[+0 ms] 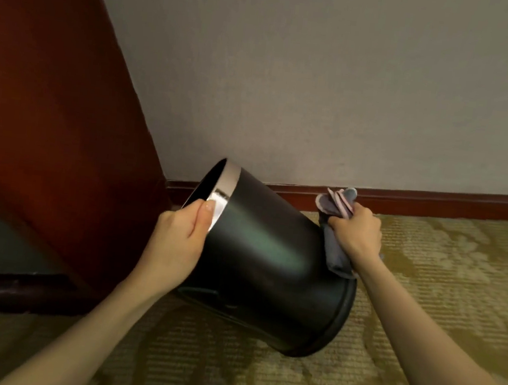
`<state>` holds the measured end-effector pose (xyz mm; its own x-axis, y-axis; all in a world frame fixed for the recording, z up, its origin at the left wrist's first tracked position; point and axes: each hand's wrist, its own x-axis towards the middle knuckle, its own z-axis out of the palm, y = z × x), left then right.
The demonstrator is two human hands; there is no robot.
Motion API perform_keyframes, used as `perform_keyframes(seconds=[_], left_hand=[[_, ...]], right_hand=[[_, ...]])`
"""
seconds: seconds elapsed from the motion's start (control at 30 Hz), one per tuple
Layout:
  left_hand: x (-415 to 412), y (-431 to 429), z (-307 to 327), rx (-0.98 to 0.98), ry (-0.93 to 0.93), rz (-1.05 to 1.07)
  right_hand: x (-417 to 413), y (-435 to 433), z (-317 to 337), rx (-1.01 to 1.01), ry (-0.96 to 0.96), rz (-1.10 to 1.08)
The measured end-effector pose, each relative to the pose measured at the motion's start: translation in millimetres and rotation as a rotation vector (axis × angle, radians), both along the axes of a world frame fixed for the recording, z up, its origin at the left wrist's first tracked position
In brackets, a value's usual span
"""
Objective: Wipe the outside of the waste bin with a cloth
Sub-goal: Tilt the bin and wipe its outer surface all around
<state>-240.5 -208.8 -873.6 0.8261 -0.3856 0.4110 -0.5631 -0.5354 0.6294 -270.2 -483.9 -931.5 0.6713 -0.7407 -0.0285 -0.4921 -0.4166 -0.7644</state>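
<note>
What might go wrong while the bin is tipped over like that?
The left hand holds the tilted waste bin only by its shiny rim, so it may slip and drop onto the carpet. The cloth is bunched in the right hand, so parts of the side may get missed.

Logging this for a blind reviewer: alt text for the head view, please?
A dark waste bin is tipped with its opening toward the left; the left hand grips its silver rim, and the right hand presses a grey cloth against its side. Patterned carpet lies beneath.
</note>
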Motion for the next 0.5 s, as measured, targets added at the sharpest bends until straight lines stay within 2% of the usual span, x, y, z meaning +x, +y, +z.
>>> perform_keyframes(seconds=[0.2,0.5], left_hand=[[-7.5,-34.1,13.8,0.044,-0.017,-0.087],[3.2,-51.7,18.7,0.061,-0.114,-0.048]], right_hand=[[-2.4,32.7,32.2,0.058,-0.203,-0.06],[-0.1,103.5,80.7,0.097,-0.627,0.104]])
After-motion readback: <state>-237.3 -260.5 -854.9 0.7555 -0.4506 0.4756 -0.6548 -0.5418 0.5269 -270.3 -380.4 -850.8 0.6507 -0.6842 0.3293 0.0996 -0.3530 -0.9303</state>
